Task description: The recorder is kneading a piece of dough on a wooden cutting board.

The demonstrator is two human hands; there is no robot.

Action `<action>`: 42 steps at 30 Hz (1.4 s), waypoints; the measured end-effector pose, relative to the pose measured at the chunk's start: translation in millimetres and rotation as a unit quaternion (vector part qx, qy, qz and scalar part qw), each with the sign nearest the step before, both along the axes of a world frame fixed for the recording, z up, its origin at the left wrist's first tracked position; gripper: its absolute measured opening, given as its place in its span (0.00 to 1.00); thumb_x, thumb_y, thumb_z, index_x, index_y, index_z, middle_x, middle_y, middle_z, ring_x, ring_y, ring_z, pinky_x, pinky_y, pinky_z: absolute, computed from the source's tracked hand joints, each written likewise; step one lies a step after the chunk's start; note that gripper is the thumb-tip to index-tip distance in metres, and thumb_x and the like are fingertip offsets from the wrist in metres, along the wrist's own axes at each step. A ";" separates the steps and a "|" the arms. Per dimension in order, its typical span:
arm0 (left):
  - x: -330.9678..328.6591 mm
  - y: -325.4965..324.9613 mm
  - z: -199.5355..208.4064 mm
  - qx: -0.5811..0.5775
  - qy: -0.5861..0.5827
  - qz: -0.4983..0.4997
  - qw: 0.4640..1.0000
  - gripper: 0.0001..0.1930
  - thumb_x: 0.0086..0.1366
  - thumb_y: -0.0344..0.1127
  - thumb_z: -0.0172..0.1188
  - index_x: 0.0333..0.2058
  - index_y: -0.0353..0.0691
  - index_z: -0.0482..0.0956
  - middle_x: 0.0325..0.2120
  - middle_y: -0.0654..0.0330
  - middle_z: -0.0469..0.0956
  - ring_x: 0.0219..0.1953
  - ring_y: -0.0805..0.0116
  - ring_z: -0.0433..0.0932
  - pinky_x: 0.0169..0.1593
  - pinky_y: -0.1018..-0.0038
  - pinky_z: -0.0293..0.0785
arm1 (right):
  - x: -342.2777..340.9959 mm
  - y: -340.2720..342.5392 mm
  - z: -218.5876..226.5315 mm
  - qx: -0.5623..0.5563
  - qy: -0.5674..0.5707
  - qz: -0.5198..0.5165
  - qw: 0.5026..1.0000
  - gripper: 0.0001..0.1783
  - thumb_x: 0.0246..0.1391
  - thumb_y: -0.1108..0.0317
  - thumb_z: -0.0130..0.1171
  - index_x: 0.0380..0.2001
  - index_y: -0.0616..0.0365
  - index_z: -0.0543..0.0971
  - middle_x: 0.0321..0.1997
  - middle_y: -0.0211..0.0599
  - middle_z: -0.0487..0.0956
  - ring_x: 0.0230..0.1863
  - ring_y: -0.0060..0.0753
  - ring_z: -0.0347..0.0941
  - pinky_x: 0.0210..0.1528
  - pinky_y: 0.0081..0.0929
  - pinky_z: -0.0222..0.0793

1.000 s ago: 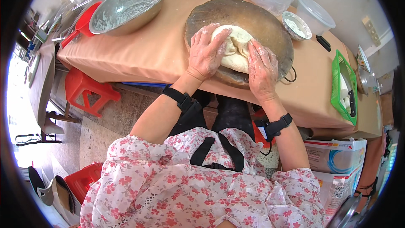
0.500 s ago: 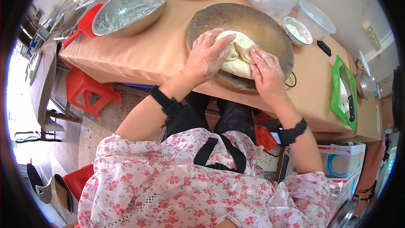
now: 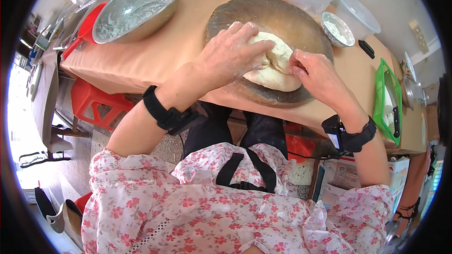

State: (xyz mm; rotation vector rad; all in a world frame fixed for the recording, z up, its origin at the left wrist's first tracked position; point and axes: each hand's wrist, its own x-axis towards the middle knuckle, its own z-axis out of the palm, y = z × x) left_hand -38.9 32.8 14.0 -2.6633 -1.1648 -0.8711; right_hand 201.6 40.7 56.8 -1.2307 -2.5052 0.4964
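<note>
A lump of pale dough (image 3: pixel 275 79) lies on a round wooden board (image 3: pixel 256 9), with a crease or fold across its middle. My left hand (image 3: pixel 235 51) grips the dough's left side, its fingers curled over the far edge and its thumb reaching toward the crease. On the other side, my right hand (image 3: pixel 316 71) has its fingers bent and pinched together at the dough's right edge. Flour whitens the fingers of both hands. The left fingertips are partly hidden behind the dough.
A metal basin (image 3: pixel 141 11) dusted with flour and a red scoop (image 3: pixel 88 26) stand at the left. Right of the board are a small bowl of flour (image 3: pixel 337 30), clear plastic tubs (image 3: pixel 355 14) and a green basket (image 3: pixel 382 103) holding a black-handled knife (image 3: pixel 396 121).
My right hand has turned and shifted right, its fingers going from lying on the dough to pinching its edge. My left forearm has swung out to the left. The view has shifted slightly.
</note>
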 end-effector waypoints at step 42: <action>38.1 -35.5 -16.0 0.061 -0.258 0.078 0.961 0.16 0.50 0.38 0.70 0.38 0.46 0.78 0.32 0.58 0.72 0.37 0.55 0.70 0.43 0.62 0.65 | -1.6 -63.3 -41.2 0.158 0.118 -0.028 0.980 0.36 0.48 0.75 0.63 0.63 0.53 0.66 0.64 0.50 0.63 0.63 0.57 0.61 0.63 0.45 0.60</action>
